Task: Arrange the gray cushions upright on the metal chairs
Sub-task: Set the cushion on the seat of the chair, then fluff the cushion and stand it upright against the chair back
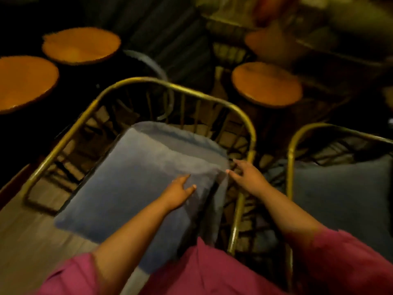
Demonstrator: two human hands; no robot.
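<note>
A gray cushion (136, 177) lies tilted inside a brass-coloured metal chair (170, 86), its far edge raised toward the chair's back. My left hand (180, 189) rests flat on the cushion's right part with fingers spread. At the cushion's right corner, next to the chair's arm rail, my right hand (246, 175) hovers with its fingers apart and nothing in it. A second, darker gray cushion (340, 194) leans inside the neighbouring metal chair (297, 135) on the right. The picture is blurred.
Round orange wooden stools stand around: two at the far left (80, 45) (23, 81), one beyond the chairs (266, 84). Another cushion and chair show dimly at the back right (272, 41). Wooden floor (25, 241) runs along the left.
</note>
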